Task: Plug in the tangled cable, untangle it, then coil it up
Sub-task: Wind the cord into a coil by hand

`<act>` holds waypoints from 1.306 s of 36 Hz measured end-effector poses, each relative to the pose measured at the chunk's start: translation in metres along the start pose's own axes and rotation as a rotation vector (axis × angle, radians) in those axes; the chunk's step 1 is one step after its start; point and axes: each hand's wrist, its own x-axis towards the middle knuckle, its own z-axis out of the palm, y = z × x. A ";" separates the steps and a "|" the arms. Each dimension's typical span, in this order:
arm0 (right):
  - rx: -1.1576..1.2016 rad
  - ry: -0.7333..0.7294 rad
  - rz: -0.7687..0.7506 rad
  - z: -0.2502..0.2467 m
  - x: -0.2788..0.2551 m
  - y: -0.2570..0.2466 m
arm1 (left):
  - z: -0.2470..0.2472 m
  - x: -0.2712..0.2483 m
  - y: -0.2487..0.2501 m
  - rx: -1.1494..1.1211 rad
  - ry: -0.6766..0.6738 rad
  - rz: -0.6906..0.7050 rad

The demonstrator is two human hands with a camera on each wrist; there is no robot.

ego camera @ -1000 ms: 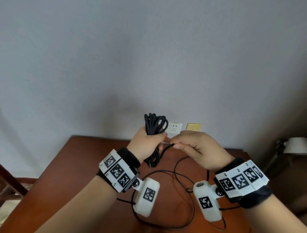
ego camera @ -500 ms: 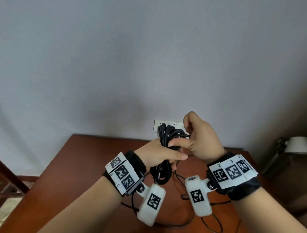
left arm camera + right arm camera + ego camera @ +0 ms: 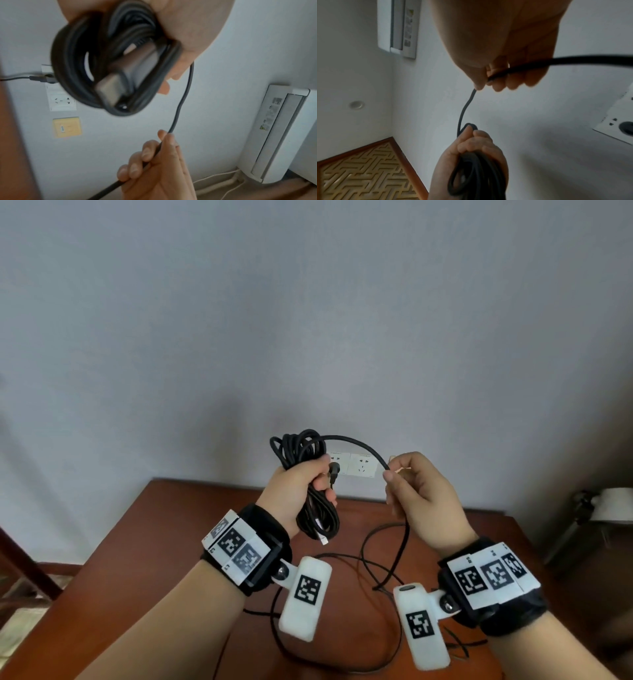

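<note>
My left hand [image 3: 301,491] grips a coil of black cable [image 3: 301,448] of several loops, held upright above the brown table [image 3: 171,542]. The coil [image 3: 96,65] fills the left wrist view, with a USB plug end [image 3: 323,540] hanging at its bottom. One strand arcs from the coil's top to my right hand [image 3: 411,491], which pinches the cable [image 3: 385,465] between thumb and fingers. Below it the cable drops in loose loops [image 3: 376,563] onto the table. Behind the hands a black plug [image 3: 42,79] sits in the white wall socket [image 3: 356,465].
A yellowish wall plate [image 3: 67,127] is beside the sockets. A white air conditioner unit [image 3: 278,132] stands against the wall at the right. A lamp [image 3: 613,505] sits at the right edge, and a dark chair frame [image 3: 20,563] at the left.
My right hand left the coil's top and moved right, drawing out a strand of cable in an arc. The left hand rose slightly with the coil.
</note>
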 end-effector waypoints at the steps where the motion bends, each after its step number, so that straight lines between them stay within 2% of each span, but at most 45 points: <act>1: -0.026 0.042 -0.022 0.001 0.000 0.000 | 0.002 -0.001 -0.001 0.000 -0.004 0.004; 4: -0.162 0.097 -0.111 0.006 0.000 -0.002 | 0.008 -0.004 -0.006 0.046 -0.014 0.021; 9: -0.281 0.006 -0.167 0.010 0.002 -0.006 | 0.014 -0.004 -0.008 0.061 -0.055 0.013; 14: -0.352 -0.168 -0.246 0.016 -0.003 -0.013 | 0.022 -0.011 -0.005 -0.023 -0.127 0.018; 20: -0.429 -0.388 -0.215 0.014 -0.002 -0.022 | 0.022 -0.017 -0.006 -0.077 -0.219 0.007; 24: -0.503 -0.551 -0.217 0.013 -0.004 -0.029 | 0.019 -0.017 -0.011 0.043 -0.260 0.028; 29: -0.521 -0.659 -0.219 0.012 -0.005 -0.035 | 0.017 -0.019 -0.018 0.070 -0.267 -0.036; 32: -0.500 -0.662 -0.207 0.015 -0.005 -0.030 | 0.018 -0.022 -0.018 0.033 -0.255 -0.071; 37: -0.152 -0.500 -0.043 0.019 -0.005 -0.014 | 0.018 -0.018 -0.004 -0.142 -0.207 -0.065; 41: 0.022 -0.480 0.146 0.018 -0.009 -0.006 | 0.016 -0.016 0.006 -0.367 -0.056 0.075; 47: 0.050 -0.465 0.193 0.017 -0.013 0.000 | 0.009 -0.016 0.016 -0.384 -0.049 0.194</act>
